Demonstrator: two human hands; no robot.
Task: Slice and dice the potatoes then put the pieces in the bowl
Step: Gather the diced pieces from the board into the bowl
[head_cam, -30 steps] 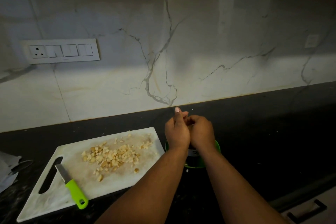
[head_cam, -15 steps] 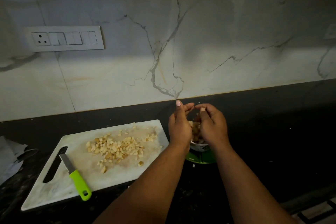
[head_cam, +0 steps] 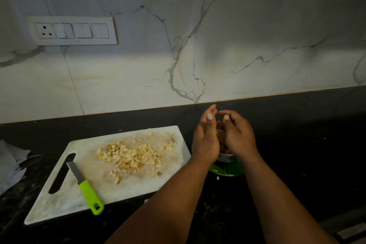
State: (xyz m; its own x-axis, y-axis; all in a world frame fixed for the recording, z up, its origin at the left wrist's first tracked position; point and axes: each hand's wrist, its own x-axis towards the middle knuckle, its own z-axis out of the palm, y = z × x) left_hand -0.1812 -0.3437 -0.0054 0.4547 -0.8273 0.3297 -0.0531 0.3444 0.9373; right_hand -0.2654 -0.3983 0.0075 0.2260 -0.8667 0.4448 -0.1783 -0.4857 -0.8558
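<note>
left hand (head_cam: 205, 140): over the bowl, palm turned toward the right hand, fingers (head_cam: 210, 110) straight and close together, pointing up and away; holds nothing I can make out.
right hand (head_cam: 236, 136): facing the left one across a narrow gap, fingers (head_cam: 227, 114) curled inward; can't tell whether they pinch any pieces or are just cupped.
between the hands: a clump of potato bits (head_cam: 221, 138) shows in the gap, above the bowl's mouth; whether it is resting in the bowl or falling, can't tell.
bowl (head_cam: 227, 171): green, on the dark bench (head_cam: 297, 144) just right of the cutting board, mostly hidden by both hands; only the near rim and a white labelled part show.
diced potato (head_cam: 130, 156): loose pile of small pale cubes spread over the middle and far-right part of the board, a few strays nearer the front edge.
cutting board (head_cam: 59, 200): white, angled, handle slot at its left end.
knife (head_cam: 85, 188): lying flat on the board beside the slot, green handle toward the near edge, blade pointing away; no hand on it.
wall: marble-look backsplash (head_cam: 237, 45) with a white switch and socket panel (head_cam: 73, 30) upper left.
far left: crumpled white paper (head_cam: 10, 164) on the bench, apart from the board.
</note>
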